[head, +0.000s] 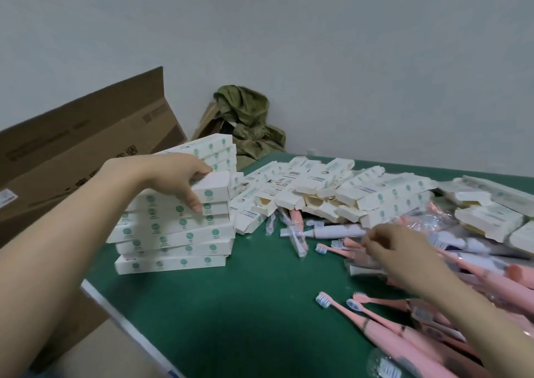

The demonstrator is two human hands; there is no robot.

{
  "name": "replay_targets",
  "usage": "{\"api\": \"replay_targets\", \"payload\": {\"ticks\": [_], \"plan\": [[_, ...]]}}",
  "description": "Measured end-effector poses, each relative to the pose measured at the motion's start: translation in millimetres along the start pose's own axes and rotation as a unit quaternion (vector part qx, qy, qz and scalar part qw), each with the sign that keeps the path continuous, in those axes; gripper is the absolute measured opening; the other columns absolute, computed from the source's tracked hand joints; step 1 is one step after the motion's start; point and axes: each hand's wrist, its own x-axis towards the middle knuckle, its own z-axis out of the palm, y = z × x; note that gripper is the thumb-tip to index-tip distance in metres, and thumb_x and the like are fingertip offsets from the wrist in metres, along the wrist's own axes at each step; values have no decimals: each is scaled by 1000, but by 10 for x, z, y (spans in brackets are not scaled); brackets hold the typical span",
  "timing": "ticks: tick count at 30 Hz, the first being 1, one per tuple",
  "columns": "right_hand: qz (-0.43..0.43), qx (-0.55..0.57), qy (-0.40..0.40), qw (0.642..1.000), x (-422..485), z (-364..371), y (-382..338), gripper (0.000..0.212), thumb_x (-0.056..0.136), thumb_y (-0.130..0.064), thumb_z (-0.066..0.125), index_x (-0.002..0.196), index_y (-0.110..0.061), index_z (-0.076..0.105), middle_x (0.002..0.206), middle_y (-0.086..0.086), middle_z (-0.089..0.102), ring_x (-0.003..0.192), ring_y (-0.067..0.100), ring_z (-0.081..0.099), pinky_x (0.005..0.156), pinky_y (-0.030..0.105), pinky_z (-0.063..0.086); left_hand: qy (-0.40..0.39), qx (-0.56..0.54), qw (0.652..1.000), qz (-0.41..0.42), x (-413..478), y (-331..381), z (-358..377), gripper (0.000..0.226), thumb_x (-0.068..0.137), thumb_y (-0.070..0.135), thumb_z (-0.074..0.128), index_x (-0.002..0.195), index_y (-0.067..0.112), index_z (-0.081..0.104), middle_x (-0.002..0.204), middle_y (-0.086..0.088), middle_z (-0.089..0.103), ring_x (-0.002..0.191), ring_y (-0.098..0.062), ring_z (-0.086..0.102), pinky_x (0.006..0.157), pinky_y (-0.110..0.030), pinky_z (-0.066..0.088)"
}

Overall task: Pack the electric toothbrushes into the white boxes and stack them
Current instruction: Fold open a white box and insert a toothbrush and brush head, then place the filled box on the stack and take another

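Left hand (179, 179) grips top box (215, 189) on stack (173, 234); right hand (401, 252) over toothbrushes (378, 324), grasp unclear.

White boxes (173, 236) at nine o'clock are matt card. Pink toothbrushes (381, 331) at four o'clock look smooth plastic; the desk (231, 305) is matt.

A stack of boxes (173, 233) was set at the left of the table (231, 305), a carton (81, 152) placed behind it. Along the far side loose boxes (346, 192) were heaped, toothbrushes (404, 319) piled before them, rightward.
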Motion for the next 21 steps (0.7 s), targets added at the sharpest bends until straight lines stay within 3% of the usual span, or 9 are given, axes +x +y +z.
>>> {"api": "replay_targets", "payload": {"ticks": [3, 7, 13, 16, 18, 21], "plan": [[3, 2, 4, 1000, 23, 0, 10, 16, 94, -18, 51, 90, -17, 66, 78, -3, 65, 60, 6, 51, 48, 12, 31, -12, 4, 1000, 1, 26, 7, -13, 51, 73, 41, 79, 100, 5, 55, 91, -3, 60, 78, -19, 50, 70, -30, 38], [-8, -10, 4, 1000, 17, 16, 9, 16, 95, -18, 51, 89, -19, 66, 76, -4, 65, 62, 7, 53, 48, 10, 33, 14, -2, 1000, 8, 68, 22, 40, 49, 74, 49, 75, 104, 20, 49, 85, 8, 49, 74, -11, 44, 63, -23, 34], [-18, -3, 7, 1000, 27, 30, 6, 15, 94, -17, 51, 86, -22, 63, 75, -7, 64, 63, 9, 56, 49, 9, 36, 25, -14, 1000, 1, 121, -49, 69, 52, 74, 52, 73, 110, 18, 55, 100, 6, 57, 87, -13, 51, 77, -29, 41], [-24, 9, 7, 1000, 27, 40, 19, 15, 94, -17, 51, 85, -23, 62, 76, -6, 65, 61, 9, 55, 50, 10, 37, 4, -7, 1000, -26, 96, -28, 56, 81, 72, 53, 75, 139, 25, 38, 128, 9, 51, 109, -12, 50, 93, -29, 41], [-29, 14, 11, 999, 34, 48, 31, 16, 94, -16, 51, 84, -24, 61, 74, -8, 63, 56, 6, 52, 50, 9, 38, 47, -29, 998, -28, 62, 63, 31, 93, 72, 51, 75, 147, 26, 26, 142, 5, 43, 122, -16, 45, 100, -28, 38], [-22, 26, 24, 999, 65, 54, 55, 17, 93, -14, 50, 83, -23, 61, 72, -7, 62, 56, 6, 50, 52, 8, 38, 222, -89, 969, 64, 79, 413, 32, 70, 79, 49, 68, 139, 26, 42, 132, 6, 53, 111, -6, 47, 90, -22, 33]]}}
